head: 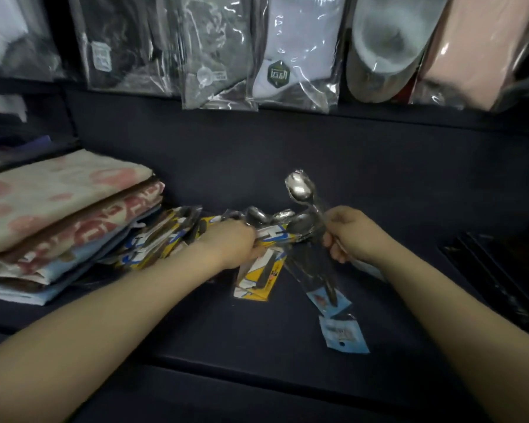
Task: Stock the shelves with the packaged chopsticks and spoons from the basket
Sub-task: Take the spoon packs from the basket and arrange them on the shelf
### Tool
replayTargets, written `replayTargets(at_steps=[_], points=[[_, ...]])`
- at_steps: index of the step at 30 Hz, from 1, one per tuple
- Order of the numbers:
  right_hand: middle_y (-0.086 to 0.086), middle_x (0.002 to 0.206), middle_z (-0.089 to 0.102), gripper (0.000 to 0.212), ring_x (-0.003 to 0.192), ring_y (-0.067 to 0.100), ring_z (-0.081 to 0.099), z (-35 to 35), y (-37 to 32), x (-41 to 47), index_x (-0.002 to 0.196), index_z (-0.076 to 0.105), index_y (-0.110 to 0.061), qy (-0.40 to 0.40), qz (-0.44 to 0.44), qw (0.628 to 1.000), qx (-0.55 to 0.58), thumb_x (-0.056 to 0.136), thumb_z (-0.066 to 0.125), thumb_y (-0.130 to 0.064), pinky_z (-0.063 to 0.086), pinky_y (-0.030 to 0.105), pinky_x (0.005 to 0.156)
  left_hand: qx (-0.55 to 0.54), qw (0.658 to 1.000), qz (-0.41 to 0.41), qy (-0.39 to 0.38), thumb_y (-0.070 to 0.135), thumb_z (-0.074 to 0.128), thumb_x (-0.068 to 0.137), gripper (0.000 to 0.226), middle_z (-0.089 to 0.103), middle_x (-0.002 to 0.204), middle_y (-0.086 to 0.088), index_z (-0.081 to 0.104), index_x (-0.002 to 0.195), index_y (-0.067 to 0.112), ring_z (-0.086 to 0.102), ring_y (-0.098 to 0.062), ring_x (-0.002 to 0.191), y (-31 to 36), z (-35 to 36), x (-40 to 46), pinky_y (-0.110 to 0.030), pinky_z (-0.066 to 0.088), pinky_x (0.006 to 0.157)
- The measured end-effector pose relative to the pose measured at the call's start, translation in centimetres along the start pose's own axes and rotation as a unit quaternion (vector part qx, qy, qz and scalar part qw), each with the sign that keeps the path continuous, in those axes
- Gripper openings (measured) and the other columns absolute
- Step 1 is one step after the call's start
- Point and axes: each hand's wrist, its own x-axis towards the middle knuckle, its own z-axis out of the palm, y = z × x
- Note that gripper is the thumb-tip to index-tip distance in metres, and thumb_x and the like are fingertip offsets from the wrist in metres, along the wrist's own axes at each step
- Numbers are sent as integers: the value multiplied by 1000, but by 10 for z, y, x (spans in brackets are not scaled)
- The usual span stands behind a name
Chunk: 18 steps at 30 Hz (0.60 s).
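Note:
On the dark shelf (379,166) lie several yellow-and-blue packs of chopsticks (162,236), fanned out beside a stack of towels. My left hand (229,242) rests on this pile with fingers curled over a yellow pack (257,279) and some packaged spoons (257,215). My right hand (351,233) grips a clear pack of metal spoons (300,187); its bowls point up and back, and its blue card ends (344,334) hang toward me. No basket is in view.
Folded towels (58,203) are stacked at the left of the shelf. Bagged socks (297,53) and slippers (388,47) hang along the back above it. A dark ribbed object (501,270) sits at the right edge. The shelf's front edge (257,364) runs below my forearms.

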Motion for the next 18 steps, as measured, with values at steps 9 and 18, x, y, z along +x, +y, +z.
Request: replayTargets(at_steps=[9,18], points=[[11,67,63,26,46,13,45,-1,-7,1,116,48,-4,-10,37,990,134,92,40,0,35,20,37,-166,982,-56,69,20,45,91,25,64,91,-23,56,81,0,61,-36,85,-11,-24,-1,-33,38,64],[12,90,62,31,86,26,59,68,-12,8,79,54,-3,-68,-91,983,-143,90,51,-32,50,43,83,-464,874,-135,52,29,71,77,17,71,78,-4,67,80,13,65,-16,69,-39,-6,-35,-28,50,64]])
